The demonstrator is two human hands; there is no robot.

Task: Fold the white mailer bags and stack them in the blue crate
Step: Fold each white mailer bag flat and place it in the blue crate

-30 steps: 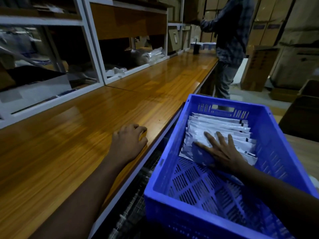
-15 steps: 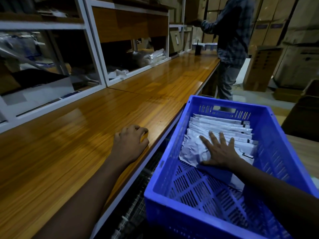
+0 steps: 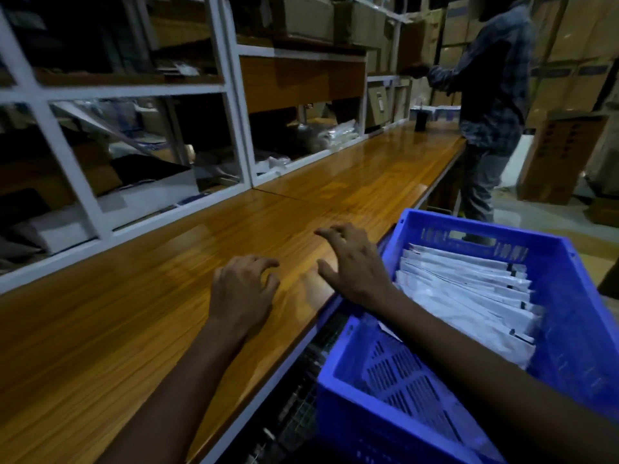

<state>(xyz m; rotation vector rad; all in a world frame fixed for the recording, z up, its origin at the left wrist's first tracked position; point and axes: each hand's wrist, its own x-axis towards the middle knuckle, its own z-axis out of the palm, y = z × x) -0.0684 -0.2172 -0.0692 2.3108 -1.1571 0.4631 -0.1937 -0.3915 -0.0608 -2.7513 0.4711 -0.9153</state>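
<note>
A blue crate [image 3: 576, 316] stands at the lower right, beside the front edge of the wooden bench. Several folded white mailer bags [image 3: 469, 289] lie overlapped in its far half; the near half shows bare slotted floor. My right hand [image 3: 351, 262] hovers over the bench edge just left of the crate, fingers loosely spread and holding nothing, its forearm crossing the crate. On the bench my left hand [image 3: 243, 289] rests with fingers loosely curled, also empty.
The long wooden bench [image 3: 134, 313] runs toward the back right. White-framed shelves [image 3: 234, 135] with boxes and plastic packets line its left side. A person [image 3: 489, 105] stands at the far end near stacked cardboard boxes [image 3: 562, 155]. A wire rack [image 3: 294, 413] lies below the bench edge.
My right hand has lifted off the bags in the crate and moved left over the bench edge. The view has tilted up and shifted right; my left hand stays on the bench.
</note>
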